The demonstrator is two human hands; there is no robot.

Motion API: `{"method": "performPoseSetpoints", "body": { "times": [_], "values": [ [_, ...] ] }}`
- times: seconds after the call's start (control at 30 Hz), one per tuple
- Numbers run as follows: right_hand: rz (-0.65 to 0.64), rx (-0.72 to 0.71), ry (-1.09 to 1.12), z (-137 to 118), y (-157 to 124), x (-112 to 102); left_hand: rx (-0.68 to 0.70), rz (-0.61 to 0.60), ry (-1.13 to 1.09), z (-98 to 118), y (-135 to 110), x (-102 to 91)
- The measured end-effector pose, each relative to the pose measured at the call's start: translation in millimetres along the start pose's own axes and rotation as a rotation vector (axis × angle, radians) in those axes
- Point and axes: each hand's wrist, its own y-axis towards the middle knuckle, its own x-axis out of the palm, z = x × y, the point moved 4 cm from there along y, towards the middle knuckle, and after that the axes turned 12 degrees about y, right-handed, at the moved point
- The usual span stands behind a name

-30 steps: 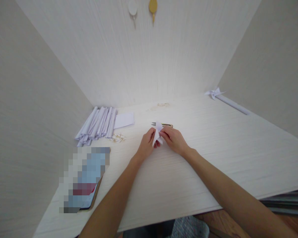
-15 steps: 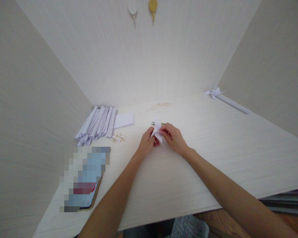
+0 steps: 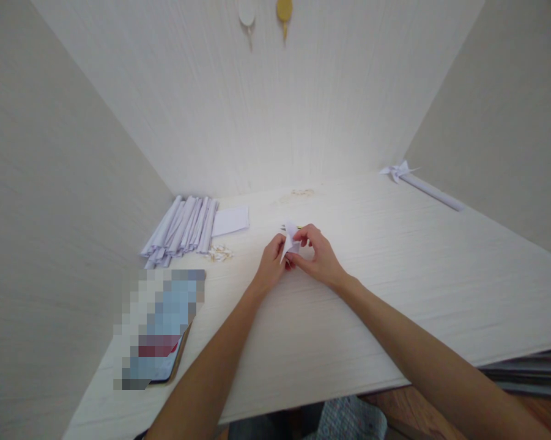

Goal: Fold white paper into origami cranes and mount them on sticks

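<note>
A small folded piece of white paper [image 3: 290, 241] is held just above the middle of the white table [image 3: 394, 293]. My left hand [image 3: 270, 269] pinches it from the left side. My right hand [image 3: 316, 256] grips it from the right, fingers curled over its top. A small tool lies on the table right behind the paper, almost fully hidden by my hands.
A bundle of rolled white paper sticks [image 3: 181, 229] lies at the back left, with a flat white sheet [image 3: 230, 220] beside it and small pale bits [image 3: 220, 252] in front. A phone [image 3: 160, 330] sits front left. A paper pinwheel on a stick [image 3: 401, 171] rests at the back right wall.
The paper has turned between my fingers and my right hand has closed further over its top. Both hands have stayed in the same spot.
</note>
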Motion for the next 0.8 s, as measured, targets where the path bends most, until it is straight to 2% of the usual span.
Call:
{"method": "performPoseSetpoints", "body": {
  "times": [0.5,0.8],
  "values": [
    [-0.005,0.029,-0.023,2.6,0.7,-0.9,-0.054,-0.023,-0.047,-3.6,0.5,2.2],
    [0.010,0.041,0.026,6.3,1.8,-2.1,-0.014,-0.001,-0.024,-3.5,0.7,0.5]
  ]
}}
